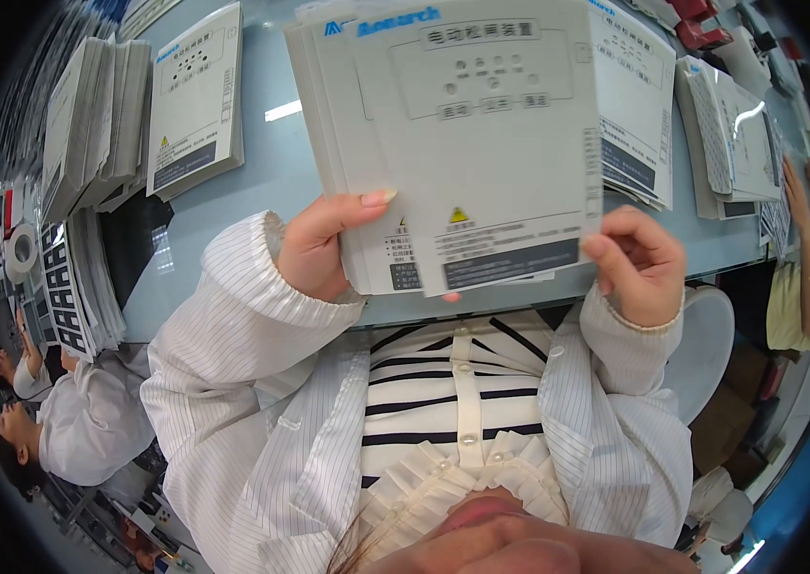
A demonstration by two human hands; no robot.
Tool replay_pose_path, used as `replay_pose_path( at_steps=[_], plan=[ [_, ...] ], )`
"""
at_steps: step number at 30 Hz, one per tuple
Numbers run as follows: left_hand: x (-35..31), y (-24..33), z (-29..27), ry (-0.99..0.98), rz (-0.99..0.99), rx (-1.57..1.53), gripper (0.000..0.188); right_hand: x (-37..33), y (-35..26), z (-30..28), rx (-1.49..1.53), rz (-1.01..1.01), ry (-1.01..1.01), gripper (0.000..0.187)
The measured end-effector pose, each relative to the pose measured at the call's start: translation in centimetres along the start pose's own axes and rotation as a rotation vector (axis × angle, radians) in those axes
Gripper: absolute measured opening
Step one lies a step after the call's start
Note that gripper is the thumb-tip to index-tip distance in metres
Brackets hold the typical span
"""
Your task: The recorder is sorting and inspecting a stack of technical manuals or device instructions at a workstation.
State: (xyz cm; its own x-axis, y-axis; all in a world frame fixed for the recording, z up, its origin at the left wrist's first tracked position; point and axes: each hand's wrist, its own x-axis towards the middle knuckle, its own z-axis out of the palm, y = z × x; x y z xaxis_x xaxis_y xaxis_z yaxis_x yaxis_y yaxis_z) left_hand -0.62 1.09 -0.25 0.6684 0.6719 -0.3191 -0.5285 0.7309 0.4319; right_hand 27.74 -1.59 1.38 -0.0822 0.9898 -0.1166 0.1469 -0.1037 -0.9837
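A thin stack of pale grey printed label sheets (333, 158) is gripped in my left hand (321, 247), its thumb lying across the front and its fingers mostly hidden behind. Over that stack lies a front sheet (510, 177), shifted to the right, with a blue heading, a row of small dots, a yellow warning triangle and a dark band near the bottom. My right hand (646, 260) pinches this sheet at its lower right corner between thumb and curled fingers. Both hands are above the near edge of the glass-topped table (266, 182).
Similar sheets stand in a neat pile (196, 115) and a thicker leaning pile (89, 134) on the left. On the right are another pile (636, 110) and a bundle (725, 134). A tape roll (20, 251) sits far left. Co-workers are on both sides.
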Motion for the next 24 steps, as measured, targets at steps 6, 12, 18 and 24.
replay_pose_path(
  at_steps=[6, 12, 18, 24],
  plan=[
    [0.1, 0.2, 0.2, -0.015, -0.010, -0.020, 0.048, 0.6, 1.2, -3.8, -0.022, -0.076, 0.401, 0.013],
    [0.3, 0.3, 0.4, -0.006, -0.007, 0.073, 0.052, 2.3, 2.3, -4.8, -0.103, -0.142, 0.645, 0.022],
    [0.3, 0.4, 0.6, 0.025, -0.008, 0.120, 0.056, 2.1, 2.0, -3.3, -0.441, -0.265, 0.719, 0.023],
    [0.4, 0.3, 0.7, 0.017, 0.008, 0.102, 0.056, 0.4, 0.4, 0.4, -0.212, -0.249, 0.152, 0.026]
  ],
)
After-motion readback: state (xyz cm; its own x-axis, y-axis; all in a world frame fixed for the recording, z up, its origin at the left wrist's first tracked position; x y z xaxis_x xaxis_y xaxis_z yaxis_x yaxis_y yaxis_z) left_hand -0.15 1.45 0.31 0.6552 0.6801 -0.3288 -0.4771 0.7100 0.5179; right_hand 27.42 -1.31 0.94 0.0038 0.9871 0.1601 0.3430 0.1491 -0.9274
